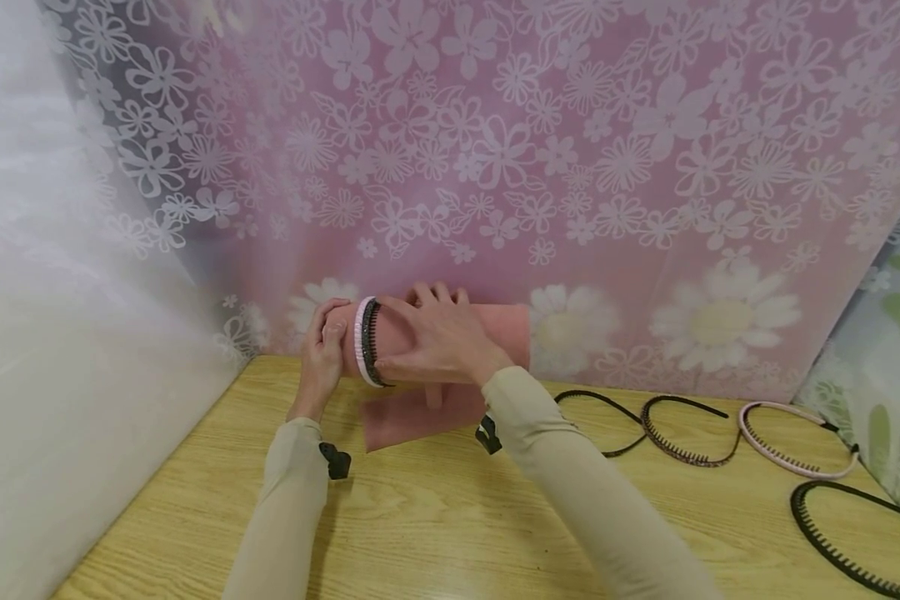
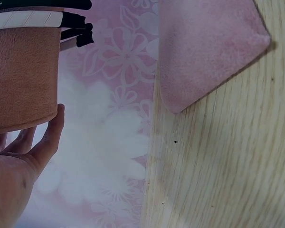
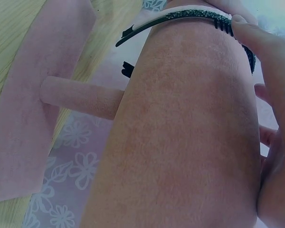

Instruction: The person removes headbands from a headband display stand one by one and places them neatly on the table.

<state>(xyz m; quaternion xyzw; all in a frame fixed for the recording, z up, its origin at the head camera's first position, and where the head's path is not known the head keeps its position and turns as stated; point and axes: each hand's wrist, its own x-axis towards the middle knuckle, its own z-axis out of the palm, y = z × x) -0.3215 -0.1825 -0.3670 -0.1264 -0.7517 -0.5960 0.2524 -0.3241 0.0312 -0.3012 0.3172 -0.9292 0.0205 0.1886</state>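
Note:
A pink plush headband stand [image 1: 510, 333] has a horizontal roll on a short post above a flat base [image 1: 397, 422]. Near the roll's left end sit a pale pink headband [image 1: 360, 342] and, right beside it, a dark glittery toothed headband [image 1: 371, 333]. My left hand [image 1: 321, 354] holds the left end of the roll, its thumb in front and fingers over the top. Spread across the roll, my right hand [image 1: 442, 337] touches the dark headband with its thumb and forefinger. In the right wrist view, a fingertip [image 3: 238, 20] rests against that headband's teeth; other fingers are partly behind the roll.
On the wooden table [image 1: 420, 533] to the right lie a dark headband [image 1: 603, 393], a brown toothed one [image 1: 690, 457], a pink one [image 1: 776, 457] and a black one [image 1: 817, 537]. A flowered curtain [image 1: 495, 150] hangs close behind the stand.

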